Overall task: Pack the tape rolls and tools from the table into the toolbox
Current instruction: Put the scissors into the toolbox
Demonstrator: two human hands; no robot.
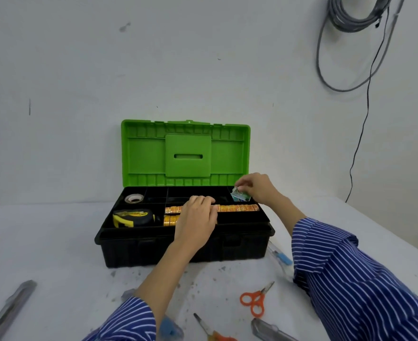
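Observation:
A black toolbox (139, 249) with its green lid (144, 153) upright stands on the white table. Its tray holds a clear tape roll (134, 198), a yellow-black tape measure (133, 218) and a row of orange-yellow tape rolls (237, 207). My left hand (197, 219) lies over that row, fingers bent down onto the rolls. My right hand (257, 188) pinches a small green-and-white packet (238, 196) over the tray's back right compartment. On the table lie orange scissors (254, 300), a second orange tool (213, 332), two grey utility knives (11, 308) (269, 331) and clear blue-tipped tools (280, 257).
The white wall rises just behind the toolbox. Grey cables (350, 20) hang coiled at the upper right, and a black cord (363, 124) runs down the wall. The table edge (399, 232) slants away on the right. A blue item (170, 327) sits by my left sleeve.

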